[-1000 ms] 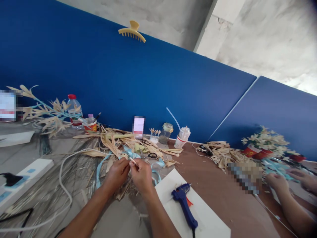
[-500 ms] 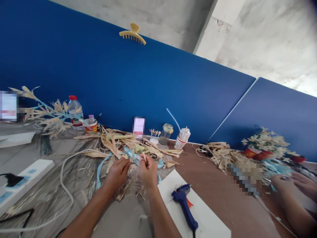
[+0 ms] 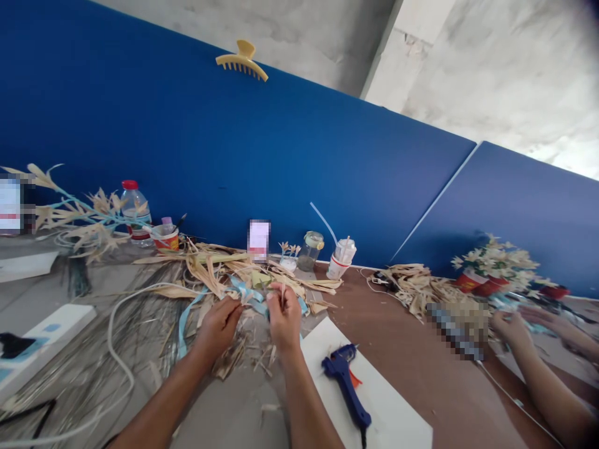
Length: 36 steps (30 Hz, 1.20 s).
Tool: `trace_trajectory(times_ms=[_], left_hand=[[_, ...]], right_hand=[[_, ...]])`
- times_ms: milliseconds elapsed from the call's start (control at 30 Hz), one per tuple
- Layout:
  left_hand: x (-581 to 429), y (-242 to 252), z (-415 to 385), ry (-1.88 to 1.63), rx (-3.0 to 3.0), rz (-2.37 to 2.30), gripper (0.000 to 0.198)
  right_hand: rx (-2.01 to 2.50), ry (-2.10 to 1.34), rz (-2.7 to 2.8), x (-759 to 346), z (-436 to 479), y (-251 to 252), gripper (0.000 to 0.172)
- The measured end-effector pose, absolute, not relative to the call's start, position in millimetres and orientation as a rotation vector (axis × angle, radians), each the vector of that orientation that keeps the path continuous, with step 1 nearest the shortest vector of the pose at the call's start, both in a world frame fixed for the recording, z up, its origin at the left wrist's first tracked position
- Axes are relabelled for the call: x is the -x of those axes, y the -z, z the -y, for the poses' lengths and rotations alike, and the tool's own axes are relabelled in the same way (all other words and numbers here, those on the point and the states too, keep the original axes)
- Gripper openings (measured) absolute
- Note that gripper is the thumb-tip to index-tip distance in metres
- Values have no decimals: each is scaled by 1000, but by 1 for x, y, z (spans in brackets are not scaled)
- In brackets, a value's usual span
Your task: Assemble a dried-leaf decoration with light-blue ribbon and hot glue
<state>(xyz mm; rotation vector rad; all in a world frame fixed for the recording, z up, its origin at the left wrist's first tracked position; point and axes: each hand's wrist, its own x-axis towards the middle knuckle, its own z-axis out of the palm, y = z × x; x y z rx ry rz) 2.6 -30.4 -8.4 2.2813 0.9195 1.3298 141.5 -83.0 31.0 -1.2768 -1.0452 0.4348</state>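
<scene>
My left hand (image 3: 219, 327) is closed, thumb and fingers pressed together, beside a pile of dried corn husks (image 3: 213, 274). What it pinches is too small to make out. My right hand (image 3: 285, 318) is closed on a thin pale strip (image 3: 283, 292) that stands up between thumb and fingers. Between and behind both hands runs a light blue ribbon (image 3: 248, 292), with one end trailing left of my left wrist. Husk scraps (image 3: 231, 358) lie below the hands.
On white board (image 3: 388, 393) at my right lies a blue glue gun (image 3: 346, 386). A power strip (image 3: 42, 337) and white cable (image 3: 112, 337) are at left. Behind stand a phone (image 3: 259, 240), jar (image 3: 310, 251) and cups (image 3: 340, 259). A co-worker's hands (image 3: 515, 330) work far right.
My hands have moved slightly apart, and the pale strip in my right hand now points more upright. The view has shifted a little. The co-worker's hands have spread apart.
</scene>
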Motion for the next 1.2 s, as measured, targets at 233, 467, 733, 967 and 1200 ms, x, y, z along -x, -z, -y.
trace_trajectory(times_ms=[233, 467, 733, 967, 1200], left_hand=[[-2, 7, 30, -1389, -2283, -961, 19], [1, 11, 29, -1481, -2325, -1009, 16], [2, 11, 29, -1531, -2346, -1078, 16], [1, 14, 30, -1491, -2372, -1072, 17], [2, 21, 27, -1472, -2453, -1037, 17]], right_hand=[[1328, -260, 1169, -143, 81, -20, 21], [1343, -163, 1247, -143, 79, -15, 19], [1311, -146, 1301, -142, 82, -20, 21], [1396, 153, 1294, -150, 74, -13, 24], [1621, 251, 1331, -157, 70, -8, 23]])
